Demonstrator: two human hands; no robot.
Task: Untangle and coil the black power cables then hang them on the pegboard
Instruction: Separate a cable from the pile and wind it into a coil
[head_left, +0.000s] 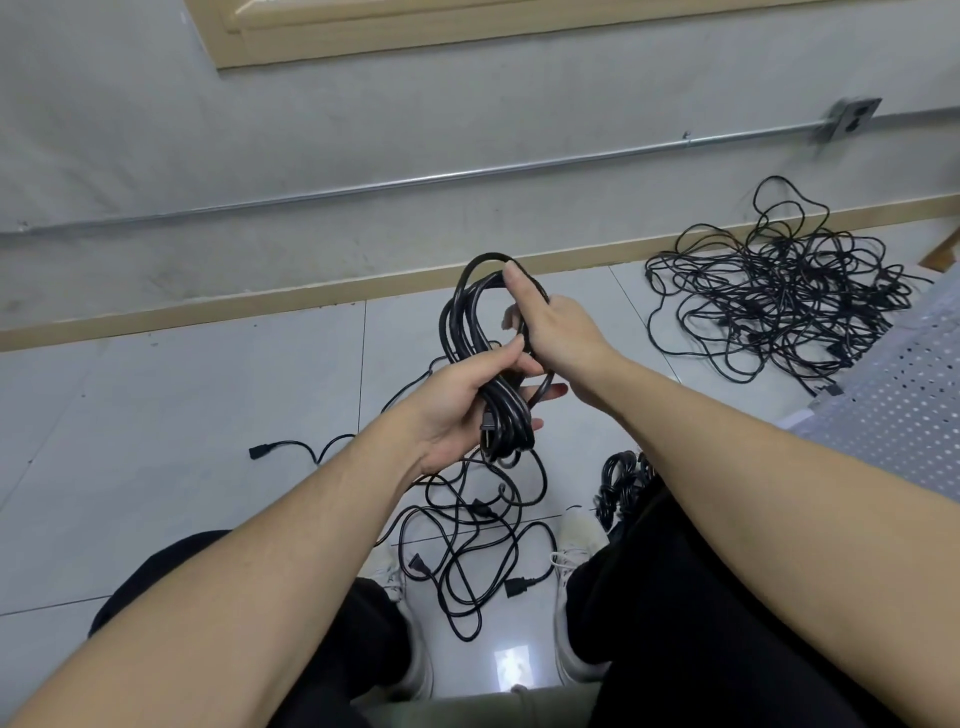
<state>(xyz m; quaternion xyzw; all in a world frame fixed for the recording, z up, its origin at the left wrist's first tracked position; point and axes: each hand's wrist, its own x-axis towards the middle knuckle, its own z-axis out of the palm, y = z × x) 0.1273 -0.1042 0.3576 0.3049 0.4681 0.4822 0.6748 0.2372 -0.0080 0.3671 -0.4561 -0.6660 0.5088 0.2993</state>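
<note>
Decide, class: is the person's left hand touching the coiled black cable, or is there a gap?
Touching. The head view shows the left hand gripping the coiled black cable at its lower end, fingers wrapped round it.

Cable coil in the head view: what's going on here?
A seated person is coiling a black power cable. The left hand grips the bundle's lower end; the right hand holds the top loops. Loose cable trails to the floor between the feet. A big tangled pile waits by the wall, and coiled cables lie by the right leg.
</note>
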